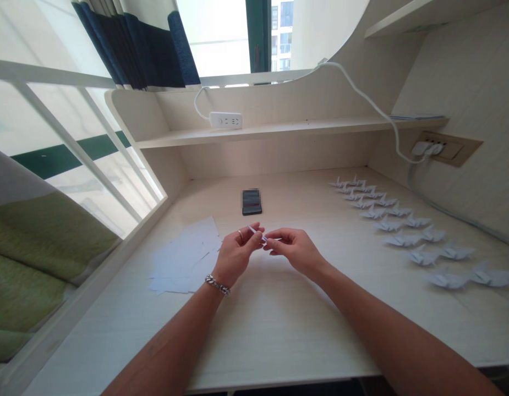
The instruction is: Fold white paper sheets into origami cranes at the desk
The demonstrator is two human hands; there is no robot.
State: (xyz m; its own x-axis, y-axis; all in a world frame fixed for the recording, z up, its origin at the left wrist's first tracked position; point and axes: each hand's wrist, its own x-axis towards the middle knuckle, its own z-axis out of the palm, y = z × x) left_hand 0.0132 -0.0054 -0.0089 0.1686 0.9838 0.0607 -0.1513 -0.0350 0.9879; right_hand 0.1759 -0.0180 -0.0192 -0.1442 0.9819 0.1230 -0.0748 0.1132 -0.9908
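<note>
From the head camera, the left hand (236, 252) and the right hand (294, 251) meet just above the middle of the pale, wood-grained bench (279, 330), and between them is a small folded paper (263, 237), white, thin and narrow, with one pointed end sticking up to the left. Each hand's grip is closed to a pinch, thumb against fingertips, with the left on the paper's left end and the right on its right end, so the paper sits clear of the bench top. A silver chain bracelet (217, 285) circles the left wrist, and a ring (240, 234) shows on one left finger. Toward the left edge lies a loose, fanned pile of flat white sheets (182, 258), square-cornered and matte. Near the back edge, beyond the hands, a dark rectangular phone (251, 202) lies flat, its screen blurred so nothing on it can be read. Along the right side, from the back toward the near right corner, white paper cranes (403, 224) stand in two rows, crisp-creased with raised wings. On the shelf (279, 131) above, a white power strip (225, 120) lies with its cord running to a wall socket (438, 147).
</note>
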